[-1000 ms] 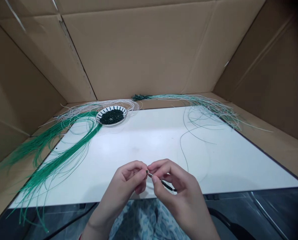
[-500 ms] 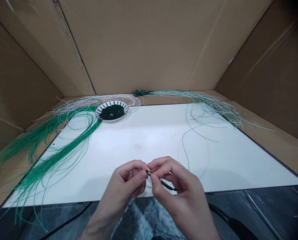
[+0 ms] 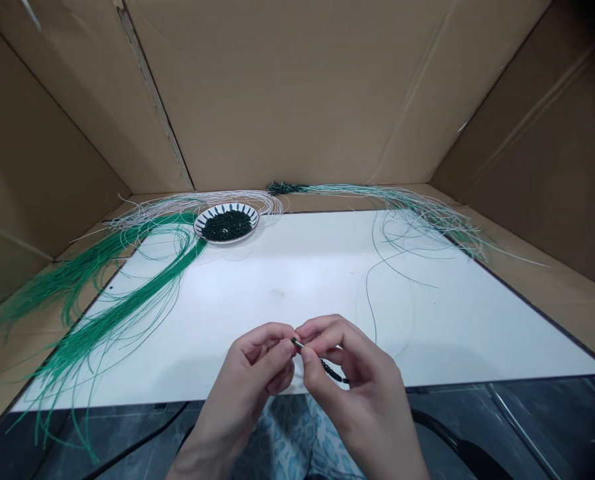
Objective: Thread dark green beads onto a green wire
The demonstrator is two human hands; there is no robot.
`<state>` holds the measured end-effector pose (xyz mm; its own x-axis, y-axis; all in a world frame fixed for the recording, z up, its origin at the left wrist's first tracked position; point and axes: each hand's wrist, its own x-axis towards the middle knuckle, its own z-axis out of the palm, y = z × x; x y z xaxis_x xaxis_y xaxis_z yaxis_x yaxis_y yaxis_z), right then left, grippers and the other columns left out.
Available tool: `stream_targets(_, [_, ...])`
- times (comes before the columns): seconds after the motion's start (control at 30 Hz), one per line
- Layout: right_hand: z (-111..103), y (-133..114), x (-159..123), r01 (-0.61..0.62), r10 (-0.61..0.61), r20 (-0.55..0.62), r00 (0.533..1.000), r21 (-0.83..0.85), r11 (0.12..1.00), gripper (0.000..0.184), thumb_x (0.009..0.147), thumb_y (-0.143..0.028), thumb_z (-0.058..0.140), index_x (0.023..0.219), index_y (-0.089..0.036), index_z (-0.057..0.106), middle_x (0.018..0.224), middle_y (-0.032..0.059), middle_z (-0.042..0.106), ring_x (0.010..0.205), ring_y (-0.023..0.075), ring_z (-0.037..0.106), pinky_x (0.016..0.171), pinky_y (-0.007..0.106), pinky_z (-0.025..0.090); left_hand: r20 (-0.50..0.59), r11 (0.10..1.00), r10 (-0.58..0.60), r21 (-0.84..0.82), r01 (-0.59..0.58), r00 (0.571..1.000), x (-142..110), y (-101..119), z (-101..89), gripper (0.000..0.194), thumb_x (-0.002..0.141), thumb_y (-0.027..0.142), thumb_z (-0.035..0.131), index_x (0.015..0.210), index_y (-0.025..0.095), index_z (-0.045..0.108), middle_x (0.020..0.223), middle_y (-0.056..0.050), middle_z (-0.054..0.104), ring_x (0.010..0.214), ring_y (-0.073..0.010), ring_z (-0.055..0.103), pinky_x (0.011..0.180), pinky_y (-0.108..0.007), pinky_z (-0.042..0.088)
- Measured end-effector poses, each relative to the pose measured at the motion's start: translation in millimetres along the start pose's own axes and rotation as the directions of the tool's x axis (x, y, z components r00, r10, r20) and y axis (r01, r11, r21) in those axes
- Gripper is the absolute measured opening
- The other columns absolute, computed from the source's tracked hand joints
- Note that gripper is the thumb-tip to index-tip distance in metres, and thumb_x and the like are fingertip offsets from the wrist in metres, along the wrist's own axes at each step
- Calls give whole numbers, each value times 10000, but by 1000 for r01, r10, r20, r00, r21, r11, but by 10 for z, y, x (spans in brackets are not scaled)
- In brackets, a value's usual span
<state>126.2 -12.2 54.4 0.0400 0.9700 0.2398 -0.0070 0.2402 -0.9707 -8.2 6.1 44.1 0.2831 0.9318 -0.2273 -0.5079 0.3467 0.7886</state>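
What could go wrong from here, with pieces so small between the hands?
The left hand pinches a tiny dark piece at the fingertips, so it might slip and drop. The right hand holds a thin shiny piece, which might slide out. The plate touches green strands; pulling them could perhaps shift it.

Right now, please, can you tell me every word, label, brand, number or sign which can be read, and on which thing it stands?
There is no readable text.
Plate: blue strokes on the rim, a pattern, not letters.
Cardboard: no print seen.
White board: small specks only.
Thin piece between left hand and right hand: too small to tell.
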Motion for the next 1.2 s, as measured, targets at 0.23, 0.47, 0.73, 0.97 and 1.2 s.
stream_targets(0.23, [5, 48, -36, -7, 9, -26, 1000, 61, 998, 139, 907, -183, 671, 784, -246, 653, 925, -10, 687, 841, 125, 683, 724, 189, 559, -186, 997, 8, 74, 6, 983, -50, -10, 92, 353, 622, 462, 935, 740, 174, 769, 530, 48, 485, 511, -69, 371, 495, -166, 267])
stream_targets(0.47, [15, 42, -28, -43, 46, -23, 999, 108, 993, 130, 908, -195, 672, 787, -240, 662, 926, 4, 696, 804, 132, 687, 710, 204, 573, -204, 996, 10, 92, 9, 979, -65, 16, 118, 369, 596, 477, 942, 731, 177, 772, 523, 53, 483, 509, -69, 372, 497, -170, 264])
stream_targets(0.73, [21, 14, -32, -31, 33, -28, 999, 68, 997, 126, 899, -204, 674, 777, -230, 656, 901, 15, 714, 792, 147, 697, 703, 224, 579, -170, 995, 20, 102, -3, 985, -68, 10, 88, 334, 630, 465, 928, 720, 188, 765, 521, 58, 467, 503, -71, 354, 492, -188, 231])
stream_targets(0.97, [19, -26, -48, 27, -28, -46, 999, -17, 999, 107, 893, -157, 647, 809, -223, 649, 912, 32, 725, 797, 169, 713, 773, 283, 591, -175, 993, 20, 115, 0, 984, -65, 3, 70, 329, 637, 457, 921, 740, 183, 771, 546, 47, 485, 522, -82, 354, 505, -212, 223])
stream_targets(1.2, [-7, -34, -36, 22, -23, -6, 1000, -50, 998, 110, 892, -147, 628, 817, -226, 636, 928, 24, 712, 812, 161, 707, 767, 270, 588, -198, 993, 3, 114, 20, 980, -75, 22, 91, 338, 629, 446, 924, 767, 175, 773, 575, 36, 503, 537, -88, 340, 518, -217, 225])
